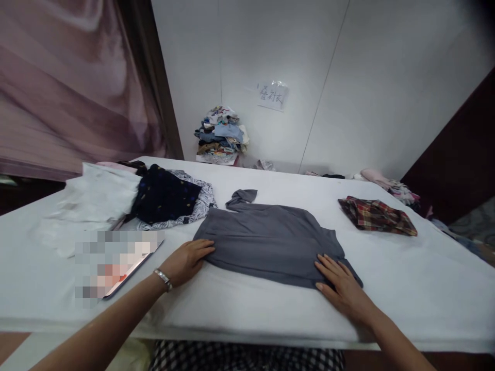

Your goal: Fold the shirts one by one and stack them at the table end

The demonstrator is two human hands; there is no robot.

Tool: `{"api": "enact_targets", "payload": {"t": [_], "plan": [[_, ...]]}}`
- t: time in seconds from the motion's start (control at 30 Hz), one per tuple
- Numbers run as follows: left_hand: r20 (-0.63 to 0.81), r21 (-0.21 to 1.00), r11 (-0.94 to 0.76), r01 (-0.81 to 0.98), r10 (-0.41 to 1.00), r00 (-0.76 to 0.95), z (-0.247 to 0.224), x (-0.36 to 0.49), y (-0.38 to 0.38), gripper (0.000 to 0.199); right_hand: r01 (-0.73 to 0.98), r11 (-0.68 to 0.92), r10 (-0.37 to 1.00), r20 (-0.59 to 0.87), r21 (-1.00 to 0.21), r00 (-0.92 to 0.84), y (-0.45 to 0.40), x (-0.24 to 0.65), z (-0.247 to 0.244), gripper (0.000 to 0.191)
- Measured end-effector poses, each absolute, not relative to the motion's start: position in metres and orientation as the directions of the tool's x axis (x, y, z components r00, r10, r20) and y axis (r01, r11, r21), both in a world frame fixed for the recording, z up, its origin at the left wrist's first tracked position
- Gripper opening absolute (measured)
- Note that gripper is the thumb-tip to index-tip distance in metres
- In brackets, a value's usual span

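Observation:
A grey shirt [266,237] lies spread sideways on the white-covered table, doubled over lengthwise, with one sleeve end sticking out at its far left. My left hand [187,262], with a silver bracelet at the wrist, rests its fingertips on the shirt's left end. On the near right part of the cloth lies my right hand [340,286], palm down with the fingers spread. Neither hand grips the fabric; both look flat and open. The shirt's underside is hidden.
Left of the shirt are a white garment [102,198], a dark patterned garment [166,193] and a pixelated flat object [119,263]. A folded plaid shirt [379,215] lies at right. Behind the table rises a clothes pile [220,134] against the wall, below a paper sign [273,96].

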State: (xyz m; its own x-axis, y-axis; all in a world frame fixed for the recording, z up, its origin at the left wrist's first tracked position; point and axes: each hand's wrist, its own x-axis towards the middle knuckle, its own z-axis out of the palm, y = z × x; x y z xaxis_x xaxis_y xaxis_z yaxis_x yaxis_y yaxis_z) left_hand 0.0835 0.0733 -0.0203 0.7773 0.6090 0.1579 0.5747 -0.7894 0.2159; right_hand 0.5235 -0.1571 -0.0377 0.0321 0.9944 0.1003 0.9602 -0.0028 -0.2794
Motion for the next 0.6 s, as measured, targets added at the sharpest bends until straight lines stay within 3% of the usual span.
{"api": "enact_targets", "payload": {"t": [0.2,0.33,0.47,0.6], "plan": [[0.204,0.307,-0.711,0.633,0.699,0.686,-0.005,0.109,0.076,0.042,0.862,0.027,0.964,0.241,-0.506,0.111,-0.119,0.524,-0.015,0.037],[0.249,0.27,-0.651,0.71,0.759,0.602,-0.006,0.135,0.084,0.047,0.777,0.103,0.958,0.272,-0.621,0.09,-0.061,0.509,0.003,0.032],[0.216,0.192,-0.617,0.764,0.785,0.58,-0.026,0.14,0.084,0.046,0.789,0.124,0.965,0.258,-0.602,0.045,0.007,0.488,0.013,0.03],[0.258,0.155,-0.597,0.787,0.793,0.551,-0.046,0.133,0.069,0.047,0.859,0.09,0.983,0.184,-0.504,0.005,0.068,0.47,0.02,0.03]]}}
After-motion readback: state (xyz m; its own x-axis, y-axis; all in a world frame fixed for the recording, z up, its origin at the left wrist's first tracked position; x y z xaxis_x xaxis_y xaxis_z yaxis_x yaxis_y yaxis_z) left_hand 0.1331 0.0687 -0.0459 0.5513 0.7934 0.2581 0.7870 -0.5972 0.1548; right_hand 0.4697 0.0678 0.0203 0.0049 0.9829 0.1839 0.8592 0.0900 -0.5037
